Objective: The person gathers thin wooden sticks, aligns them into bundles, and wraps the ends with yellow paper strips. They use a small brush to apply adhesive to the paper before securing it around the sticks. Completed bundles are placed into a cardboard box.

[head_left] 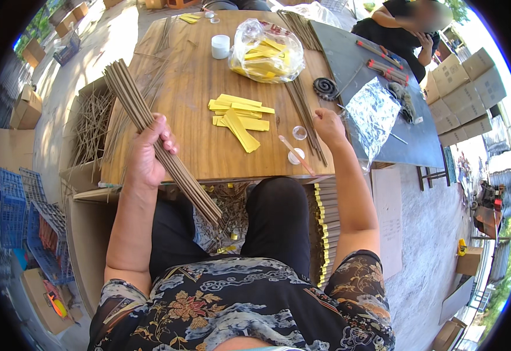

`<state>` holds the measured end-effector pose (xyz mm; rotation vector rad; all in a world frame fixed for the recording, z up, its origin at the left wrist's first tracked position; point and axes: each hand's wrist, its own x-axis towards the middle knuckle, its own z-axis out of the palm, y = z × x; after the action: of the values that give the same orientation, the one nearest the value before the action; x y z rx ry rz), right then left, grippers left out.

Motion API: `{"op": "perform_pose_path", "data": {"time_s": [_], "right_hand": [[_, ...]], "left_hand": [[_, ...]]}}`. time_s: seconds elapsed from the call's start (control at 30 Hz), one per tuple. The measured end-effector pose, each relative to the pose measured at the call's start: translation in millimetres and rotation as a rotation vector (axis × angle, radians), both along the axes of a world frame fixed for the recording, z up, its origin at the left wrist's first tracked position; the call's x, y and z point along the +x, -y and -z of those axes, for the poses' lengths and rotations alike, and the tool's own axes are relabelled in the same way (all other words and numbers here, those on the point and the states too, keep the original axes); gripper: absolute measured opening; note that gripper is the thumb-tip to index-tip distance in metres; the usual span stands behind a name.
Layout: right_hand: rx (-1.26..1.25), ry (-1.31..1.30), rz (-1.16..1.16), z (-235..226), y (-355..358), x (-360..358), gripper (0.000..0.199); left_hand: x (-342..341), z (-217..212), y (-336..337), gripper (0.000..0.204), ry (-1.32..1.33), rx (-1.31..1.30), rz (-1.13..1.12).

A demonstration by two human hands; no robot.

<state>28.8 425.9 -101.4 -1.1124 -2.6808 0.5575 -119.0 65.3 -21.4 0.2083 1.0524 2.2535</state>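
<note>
My left hand (153,153) is wrapped round a thick bundle of brown incense sticks (141,111), tilted over the table's near left edge. My right hand (330,126) is closed at the table's right side, beside a few loose incense sticks (305,114). Whatever its fingers hold, if anything, is hidden. Between my hands lie yellow paper strips (241,111), spread in a loose pile. Near my right wrist sit a small white pot (296,155) with a brush (293,151) across it and a clear round lid (299,133).
On the wooden table (191,76) stand a bag of yellow strips (267,52) and a white jar (220,47). A black coil (326,89) and silvery plastic sheet (372,111) lie rightward. Wrapped bundles (327,228) are stacked beneath. Across the grey table, a person (396,29) sits.
</note>
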Motion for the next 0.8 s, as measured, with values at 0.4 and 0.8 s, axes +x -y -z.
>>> {"op": "perform_pose_path", "data": {"time_s": [0.4, 0.8], "right_hand": [[-0.505, -0.509, -0.602, -62.6, 184.8, -28.9, 0.026], [-0.723, -0.488, -0.537, -38.7, 205.8, -31.4, 0.03]], "left_hand": [[-5.4, -26.2, -31.7, 0.007, -0.75, 0.016, -0.216], [-14.1, -4.3, -37.5, 0.008, -0.798, -0.112, -0.158]]}}
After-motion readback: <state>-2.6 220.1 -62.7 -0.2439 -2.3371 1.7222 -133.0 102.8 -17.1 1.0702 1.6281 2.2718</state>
